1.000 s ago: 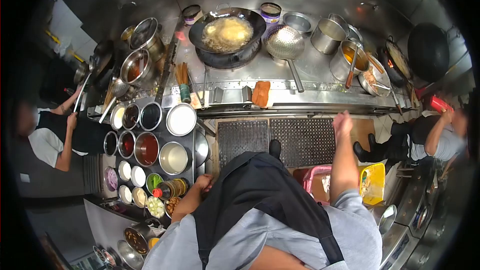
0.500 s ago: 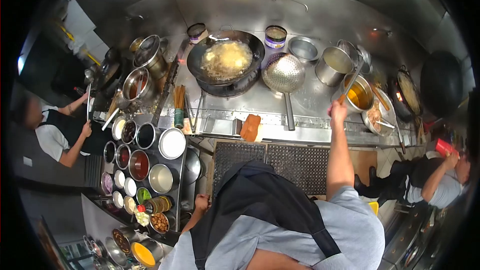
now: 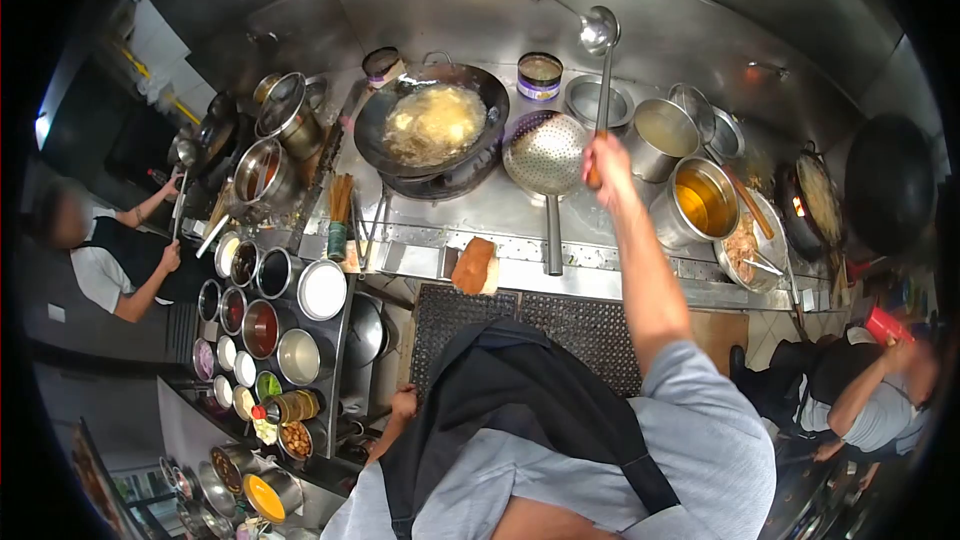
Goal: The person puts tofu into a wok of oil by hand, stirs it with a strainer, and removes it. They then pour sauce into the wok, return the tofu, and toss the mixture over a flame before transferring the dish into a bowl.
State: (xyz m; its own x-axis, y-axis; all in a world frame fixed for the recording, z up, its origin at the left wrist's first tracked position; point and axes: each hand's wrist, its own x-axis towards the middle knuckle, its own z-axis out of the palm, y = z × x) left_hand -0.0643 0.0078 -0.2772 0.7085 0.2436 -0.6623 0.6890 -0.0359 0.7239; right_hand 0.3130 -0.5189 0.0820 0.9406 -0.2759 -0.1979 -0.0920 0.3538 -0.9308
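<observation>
My right hand (image 3: 607,164) is closed around the wooden handle of a ladle (image 3: 599,32), whose metal bowl is raised above the stove against the back wall. Below it a perforated strainer (image 3: 545,155) lies with its handle toward me. To the left, a black wok (image 3: 375,125) stands on a burner with pale food bubbling in oil. The pot of amber liquid (image 3: 705,202) stands to the right of my forearm. My left hand (image 3: 403,402) hangs low beside the sauce cart, its fingers curled in, with nothing visible in them.
Several containers of sauces and ingredients fill the cart (image 3: 350,340) on the left, with a bottle (image 3: 295,406) lying across some. A bamboo brush (image 3: 340,215) and a folded brown cloth (image 3: 473,266) are near the stove's front edge. One person (image 3: 110,265) stands left, another (image 3: 850,390) right.
My right hand has lifted the ladle from the amber pot and moved it left, turning its bowl up toward the wall. The view has shifted slightly. My left hand stays low.
</observation>
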